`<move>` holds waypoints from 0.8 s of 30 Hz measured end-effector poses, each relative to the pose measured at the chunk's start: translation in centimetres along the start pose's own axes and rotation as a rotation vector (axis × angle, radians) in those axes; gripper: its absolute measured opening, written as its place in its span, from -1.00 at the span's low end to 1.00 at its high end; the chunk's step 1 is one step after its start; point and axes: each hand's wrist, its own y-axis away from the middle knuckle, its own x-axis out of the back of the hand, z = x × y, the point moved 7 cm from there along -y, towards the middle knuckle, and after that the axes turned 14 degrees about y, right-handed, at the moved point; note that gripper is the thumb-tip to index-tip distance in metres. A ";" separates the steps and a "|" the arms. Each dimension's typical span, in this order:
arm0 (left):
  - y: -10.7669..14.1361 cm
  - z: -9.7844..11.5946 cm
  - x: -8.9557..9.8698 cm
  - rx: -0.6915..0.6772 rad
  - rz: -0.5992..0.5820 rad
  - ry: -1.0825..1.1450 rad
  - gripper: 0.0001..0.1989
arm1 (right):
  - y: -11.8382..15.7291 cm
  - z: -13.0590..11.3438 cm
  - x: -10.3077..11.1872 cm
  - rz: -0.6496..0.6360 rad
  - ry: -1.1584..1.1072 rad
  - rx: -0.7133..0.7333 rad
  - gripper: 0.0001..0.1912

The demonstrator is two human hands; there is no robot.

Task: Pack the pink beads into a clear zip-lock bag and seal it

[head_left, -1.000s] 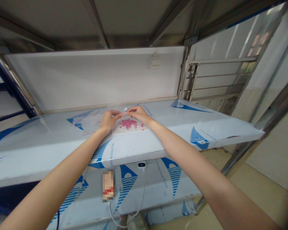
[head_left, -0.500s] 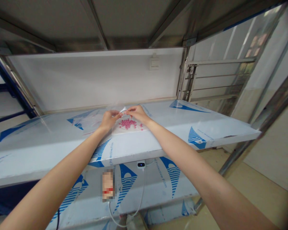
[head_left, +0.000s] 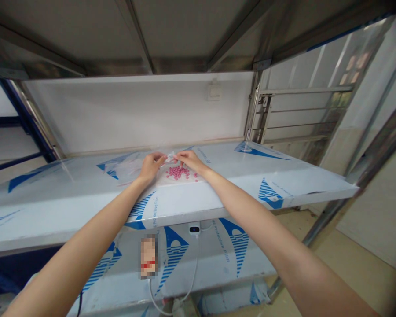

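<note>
My left hand (head_left: 150, 166) and my right hand (head_left: 190, 160) meet over the far half of the upper shelf, fingers pinched. Between their fingertips is a small, crinkled piece of clear plastic, seemingly a little bag (head_left: 170, 156); its contents are too small to make out. Just below the hands lies a loose cluster of small pink beads (head_left: 177, 172), with a few strays on the right near my right wrist. Some thin clear plastic (head_left: 125, 165) rests on the shelf left of my left hand.
The metal shelf (head_left: 191, 200) wears blue-and-white protective film. On the lower shelf are a phone-sized pixelated object (head_left: 148, 256) and a small white device (head_left: 194, 229), both with white cables. Another shelf (head_left: 181, 35) hangs overhead; a white wall (head_left: 135, 114) stands behind.
My fingertips have drawn slightly apart, and more of the clear plastic shows between them. The whole view has shifted a little; the beads look unchanged.
</note>
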 end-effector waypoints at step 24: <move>-0.2 1.6 11.7 -0.213 0.482 -0.568 -0.60 | -0.5 1.8 1.4 0.090 -0.039 -0.088 -0.50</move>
